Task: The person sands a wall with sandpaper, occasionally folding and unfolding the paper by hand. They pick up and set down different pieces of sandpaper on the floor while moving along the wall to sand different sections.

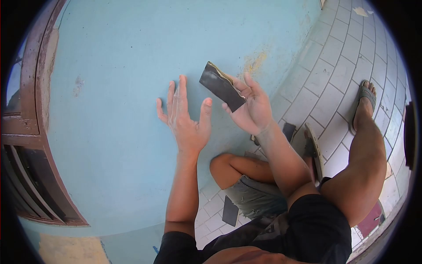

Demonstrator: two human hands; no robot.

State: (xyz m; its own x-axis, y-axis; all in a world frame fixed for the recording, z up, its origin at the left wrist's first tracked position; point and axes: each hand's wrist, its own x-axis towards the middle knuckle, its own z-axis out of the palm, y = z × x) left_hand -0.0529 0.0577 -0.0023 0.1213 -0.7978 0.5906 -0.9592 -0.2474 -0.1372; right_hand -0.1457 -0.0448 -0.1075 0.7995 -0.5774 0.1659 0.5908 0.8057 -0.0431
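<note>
My right hand (252,108) grips a piece of dark sandpaper (222,86), folded, with a ragged yellowish edge along its upper side. Its dark face is partly dusted pale, and the paper is held up in front of the light blue wall (123,145). Fingers spread and holding nothing, my left hand (187,119) is raised beside it, overlapping the wall in this view. Pale dust coats the fingers of both hands. Beyond the right hand, the wall carries a yellowish worn patch (256,61).
A brown-framed window (41,132) borders the wall at left. White tiles (334,57) cover the floor at right. My bent knee (226,169) is close to the wall. Dark flat pieces lie on the floor, one (230,211) by my shorts, another (289,131) behind my right forearm.
</note>
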